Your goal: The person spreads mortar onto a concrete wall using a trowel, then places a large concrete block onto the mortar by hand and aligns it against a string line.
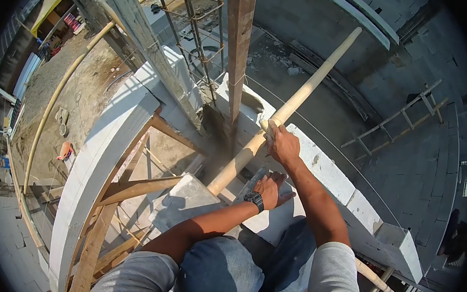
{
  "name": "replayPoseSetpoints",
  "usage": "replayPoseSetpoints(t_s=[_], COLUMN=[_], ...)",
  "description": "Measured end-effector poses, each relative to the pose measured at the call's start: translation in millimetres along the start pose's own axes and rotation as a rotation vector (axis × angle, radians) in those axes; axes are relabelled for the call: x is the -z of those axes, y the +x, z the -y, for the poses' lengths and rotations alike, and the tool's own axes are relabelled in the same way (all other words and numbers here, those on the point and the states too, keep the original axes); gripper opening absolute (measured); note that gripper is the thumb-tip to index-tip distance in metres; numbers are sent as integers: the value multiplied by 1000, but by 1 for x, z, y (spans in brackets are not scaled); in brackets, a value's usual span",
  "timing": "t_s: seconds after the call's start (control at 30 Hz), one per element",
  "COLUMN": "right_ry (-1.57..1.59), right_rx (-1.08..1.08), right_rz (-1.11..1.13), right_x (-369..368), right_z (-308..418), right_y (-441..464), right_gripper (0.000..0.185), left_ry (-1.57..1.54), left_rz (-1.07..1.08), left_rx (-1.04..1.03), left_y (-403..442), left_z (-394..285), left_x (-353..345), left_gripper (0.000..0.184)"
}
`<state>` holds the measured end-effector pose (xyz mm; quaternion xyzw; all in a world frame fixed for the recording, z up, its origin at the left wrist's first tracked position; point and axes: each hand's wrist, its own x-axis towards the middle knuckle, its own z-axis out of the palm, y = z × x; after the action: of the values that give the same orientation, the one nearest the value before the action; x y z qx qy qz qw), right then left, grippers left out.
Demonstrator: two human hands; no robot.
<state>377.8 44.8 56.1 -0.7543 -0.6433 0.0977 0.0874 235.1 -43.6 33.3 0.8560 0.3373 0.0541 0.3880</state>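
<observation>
Crossing the wall (327,172) aslant, the pole (316,85) lies nearer the right hand (284,143), fingers curled, than the left hand (268,189), loosely bent; neither hold can be confirmed.

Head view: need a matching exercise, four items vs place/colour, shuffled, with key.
Column 1
1. right hand
2. watch
3. wooden post
4. ladder

Column 2
A. reddish-brown, running straight up the image near top centre
B. toward the image's right side, beyond the row of white blocks
C. next to the pale bamboo pole, above the other hand in the image
D. dark, strapped round a wrist

Pairs: 1-C, 2-D, 3-A, 4-B
</observation>
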Motion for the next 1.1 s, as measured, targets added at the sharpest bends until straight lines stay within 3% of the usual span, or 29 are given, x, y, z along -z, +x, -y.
replayPoseSetpoints(t_s=[0.1,0.2,0.23,0.33,0.47,0.7,0.8,0.93,0.97,1.1], right_ry=[62,19,65,307,569,564,580,334,241,-27], right_rx=[-4,-12,-25,-58,-340,-1053,-1296,-1561,-1668,-1769], right_rz=[-36,53,53,-33,-38,-191,-300,-381,-279,244], right_x=[3,17,26,59,127,188,218,220,228,181], right_z=[-2,-13,-18,-45,-79,-81,-29,35,49,54], right_y=[-6,-12,-19,-67,-191,-492,-600,-725,-729,-757], right_gripper=[55,56,55,55,51,50,46,43,44,39], left_ry=[98,72,20,50,-69,-19,30,35,37,-9], left_rz=[-94,94,-13,-51,-93,-148,-126,-57,-38,-10], left_rx=[-38,47,21,-11,-44,-114,-129,-131,-128,-154], left_y=[1,0,-1,-1,-2,0,3,18,21,32], left_z=[8,-10,-8,5,-3,-11,-10,1,0,11], left_x=[-15,14,8,-10,1,-3,-6,-5,-4,-3], left_gripper=[80,81,79,78,71,55,52,50,50,50])
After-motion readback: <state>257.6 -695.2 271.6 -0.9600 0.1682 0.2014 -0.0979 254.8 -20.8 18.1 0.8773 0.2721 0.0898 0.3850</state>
